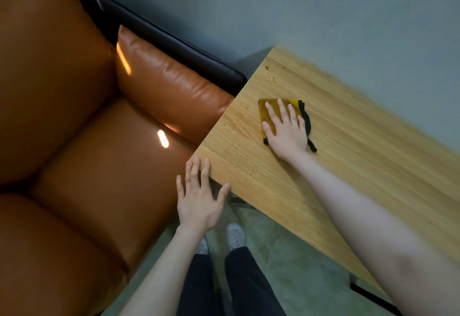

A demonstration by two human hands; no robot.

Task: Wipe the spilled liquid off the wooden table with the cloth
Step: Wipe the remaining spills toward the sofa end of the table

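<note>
- A person's right hand lies flat, fingers straight and slightly spread, pressing a folded mustard-yellow cloth with black trim onto the wooden table.
- The cloth sits on the table's top near its short end, the one closest to the sofa, with the hand covering most of it; the yellow shows past the fingertips and thumb, and the black edging curls out beside the little finger and wrist.
- Farther along the table from the cloth, close to the far corner of that same short end, a few small brownish spots of spilled liquid mark the wood, apart from the cloth.
- The left hand is open with fingers spread at the table's near corner; the fingertips reach that corner, though whether they touch the wood cannot be told.
- An orange leather sofa stands just beside the table's short end.
- Below the table's near edge, the person's dark trousers and grey shoes stand on a greenish floor.
</note>
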